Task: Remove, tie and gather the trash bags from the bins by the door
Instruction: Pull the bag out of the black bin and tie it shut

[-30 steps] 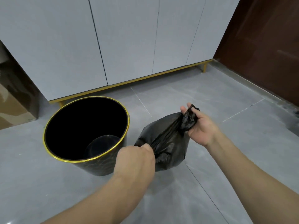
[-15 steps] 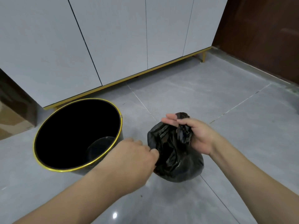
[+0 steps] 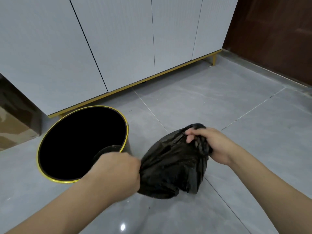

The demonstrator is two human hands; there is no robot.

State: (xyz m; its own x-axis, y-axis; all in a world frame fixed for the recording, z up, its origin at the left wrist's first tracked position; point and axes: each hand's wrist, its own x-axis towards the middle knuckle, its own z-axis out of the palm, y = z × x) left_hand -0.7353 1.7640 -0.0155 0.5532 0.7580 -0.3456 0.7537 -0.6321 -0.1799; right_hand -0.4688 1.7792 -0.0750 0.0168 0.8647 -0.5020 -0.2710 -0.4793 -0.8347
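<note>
A black trash bag, bunched and partly full, rests on the grey tile floor right of the bin. My left hand grips the bag's left end in a fist. My right hand holds the bag's gathered upper right end, fingers curled round the plastic. The round black bin with a gold rim stands to the left, unlined, with its dark inside showing.
White cabinet doors on a gold base rail run along the back. A brown door is at the right. A cardboard box sits at the left edge. Grey floor tiles stretch beyond the bag.
The bag has come down from mid-air onto the floor. My hands have pulled its two ends further apart, left and right.
</note>
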